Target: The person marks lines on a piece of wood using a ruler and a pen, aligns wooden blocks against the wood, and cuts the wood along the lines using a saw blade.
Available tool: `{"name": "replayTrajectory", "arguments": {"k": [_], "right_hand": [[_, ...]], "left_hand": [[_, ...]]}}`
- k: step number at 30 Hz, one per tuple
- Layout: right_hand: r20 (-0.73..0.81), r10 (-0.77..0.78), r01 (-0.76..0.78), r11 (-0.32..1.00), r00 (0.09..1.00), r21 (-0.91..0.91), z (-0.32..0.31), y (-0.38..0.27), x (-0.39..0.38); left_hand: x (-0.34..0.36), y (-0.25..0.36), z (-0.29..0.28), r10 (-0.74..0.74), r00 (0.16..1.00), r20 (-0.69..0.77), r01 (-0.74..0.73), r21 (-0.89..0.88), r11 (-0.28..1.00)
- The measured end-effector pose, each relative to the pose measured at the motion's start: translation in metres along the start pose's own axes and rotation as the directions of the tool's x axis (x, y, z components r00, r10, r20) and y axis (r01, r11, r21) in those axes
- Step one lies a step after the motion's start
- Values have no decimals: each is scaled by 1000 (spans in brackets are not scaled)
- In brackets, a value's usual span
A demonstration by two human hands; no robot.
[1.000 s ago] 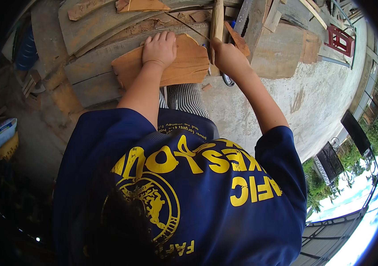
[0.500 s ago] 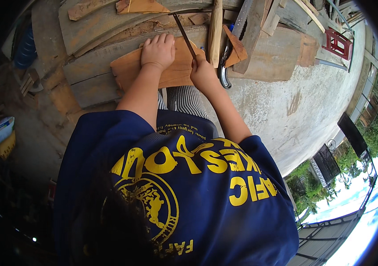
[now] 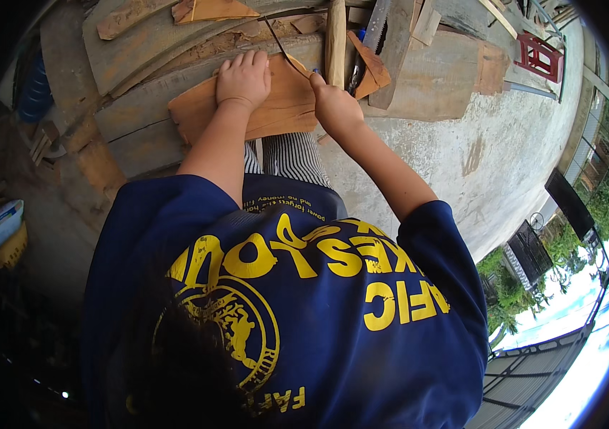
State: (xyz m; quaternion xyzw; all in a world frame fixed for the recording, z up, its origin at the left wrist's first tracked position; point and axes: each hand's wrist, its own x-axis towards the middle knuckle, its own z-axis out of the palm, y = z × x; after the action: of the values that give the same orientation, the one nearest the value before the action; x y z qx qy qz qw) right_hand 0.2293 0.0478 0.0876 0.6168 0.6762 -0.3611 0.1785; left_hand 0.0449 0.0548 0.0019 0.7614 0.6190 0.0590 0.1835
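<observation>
A reddish-brown wooden board [image 3: 279, 107] with an uneven outline lies across my lap, over striped trousers, against the stacked planks. On its upper left part rests my left hand [image 3: 244, 80], pressing down with its fingers over the far edge. My right hand [image 3: 338, 107] is closed at the board's right end around a long, thin, dark file-like tool [image 3: 281, 46]. The tool slants up and left from the fist along the board's right edge, its tip beyond the board. My fist hides the grip.
A handsaw [image 3: 376, 36] and a pointed wood offcut [image 3: 374, 71] lie right of my right hand, beside an upright pale stick [image 3: 335, 43]. Weathered planks [image 3: 136, 114] spread left and ahead. A red plastic stool [image 3: 539, 57] stands at the far right on concrete [image 3: 454, 157].
My right hand has moved slightly right and turned, and the tool now lies lower along the board's right edge. The left hand stays on the board.
</observation>
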Motion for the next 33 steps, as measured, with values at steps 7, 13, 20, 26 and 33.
{"name": "replayTrajectory", "arguments": {"k": [7, 13, 20, 26, 33], "right_hand": [[-12, -182, 173, 953, 983, -250, -7, 25, 12], [-100, -108, 77, 958, 989, -275, -81, 74, 43], [-160, -99, 143, 946, 982, 291, -9, 24, 17], [-198, -44, 119, 916, 979, 383, 10, -6, 9], [-148, 133, -48, 881, 980, 470, 24, -26, -9]], "left_hand": [[0, 0, 2, 5, 999, -39, -5, 7, 1000], [-2, -2, 4, 11, 998, -60, -12, -11, 1000], [0, 0, 0, 3, 1000, -24, -3, 1, 1000], [-1, 0, -3, 1, 1000, -12, -1, 4, 1000], [-1, 0, 1, 5, 999, -37, -6, -8, 1000]]}}
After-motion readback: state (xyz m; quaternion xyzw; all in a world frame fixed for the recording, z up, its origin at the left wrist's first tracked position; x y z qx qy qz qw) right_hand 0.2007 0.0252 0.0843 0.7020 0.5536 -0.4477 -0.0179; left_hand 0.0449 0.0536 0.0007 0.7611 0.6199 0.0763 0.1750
